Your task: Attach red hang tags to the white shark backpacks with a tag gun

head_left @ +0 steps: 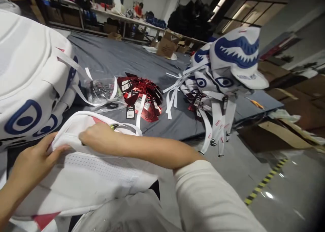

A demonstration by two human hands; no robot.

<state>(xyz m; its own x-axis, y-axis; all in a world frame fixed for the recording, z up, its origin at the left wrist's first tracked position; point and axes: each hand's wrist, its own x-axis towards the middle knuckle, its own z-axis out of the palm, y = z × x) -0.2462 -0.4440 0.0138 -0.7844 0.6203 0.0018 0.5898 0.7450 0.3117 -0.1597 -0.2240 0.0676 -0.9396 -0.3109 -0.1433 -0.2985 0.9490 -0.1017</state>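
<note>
Head view, both hands on white backpack (83, 171), tag writing unreadable

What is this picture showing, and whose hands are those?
The camera sits on a person's head and looks down, so you see that person's own two bare hands. The left hand and the right hand both grip a white bag close in front. Behind it lies a grey table. On it are a pile of red tags, a clear plastic bag and a stack of white bags with blue shark faces, their straps hanging over the edge.
</note>
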